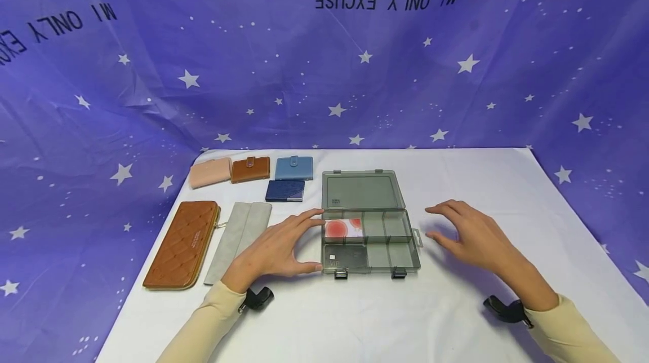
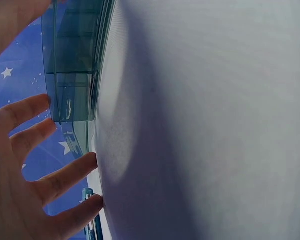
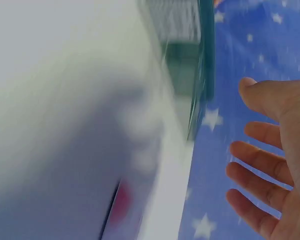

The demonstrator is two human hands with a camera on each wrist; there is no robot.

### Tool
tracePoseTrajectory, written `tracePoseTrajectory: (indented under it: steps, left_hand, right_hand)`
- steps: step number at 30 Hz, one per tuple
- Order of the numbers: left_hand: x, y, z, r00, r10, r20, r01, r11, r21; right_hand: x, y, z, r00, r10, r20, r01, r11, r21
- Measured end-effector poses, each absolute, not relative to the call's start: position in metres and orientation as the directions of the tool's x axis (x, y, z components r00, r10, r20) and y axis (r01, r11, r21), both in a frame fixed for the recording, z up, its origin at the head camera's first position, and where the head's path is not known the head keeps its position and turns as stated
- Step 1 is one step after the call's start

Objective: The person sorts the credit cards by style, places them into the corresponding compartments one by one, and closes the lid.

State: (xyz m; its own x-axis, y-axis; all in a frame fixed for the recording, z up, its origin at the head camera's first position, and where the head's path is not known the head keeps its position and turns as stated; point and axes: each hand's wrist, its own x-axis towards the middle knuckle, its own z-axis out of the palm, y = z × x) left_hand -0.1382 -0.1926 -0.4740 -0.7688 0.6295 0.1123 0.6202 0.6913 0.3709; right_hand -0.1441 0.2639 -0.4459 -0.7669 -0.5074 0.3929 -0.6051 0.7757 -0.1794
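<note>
A grey see-through plastic compartment box (image 1: 387, 244) lies on the table, its lid (image 1: 362, 190) folded back flat. A white card with red circles (image 1: 342, 228) lies in the upper left compartment. Below it, a dark card marked VIP (image 1: 350, 257) lies in the lower left one. My left hand (image 1: 276, 247) is at the box's left side, thumb and index finger spread with their tips at its edge; the other fingers stand apart in the left wrist view. To the right of the box, my right hand (image 1: 479, 233) hovers with spread fingers, holding nothing.
Left of the box lie a brown quilted wallet (image 1: 181, 244) and a grey folded wallet (image 1: 238, 233). Behind them are pink (image 1: 210, 172), brown (image 1: 250, 169) and light blue (image 1: 294, 168) card holders and a dark blue card case (image 1: 285, 190). A purple star-patterned cloth (image 1: 334, 70) hangs behind the table.
</note>
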Motion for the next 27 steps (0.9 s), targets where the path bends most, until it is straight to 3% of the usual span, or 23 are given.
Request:
tracePoseTrajectory:
  steps: [10,27]
  left_hand:
    - [-0.138,-0.193,-0.474,-0.769,0.629,0.109,0.619,0.692,0.372]
    - [-0.139,-0.192,-0.476,-0.768,0.628,0.124,0.623,0.69,0.369]
  right_hand:
    - [-0.131,0.332,-0.463,-0.884,-0.416,0.212,-0.458,0.862,-0.219]
    - [-0.116,0.382,-0.487,-0.894,-0.382,0.233,-0.435,0.865,-0.249]
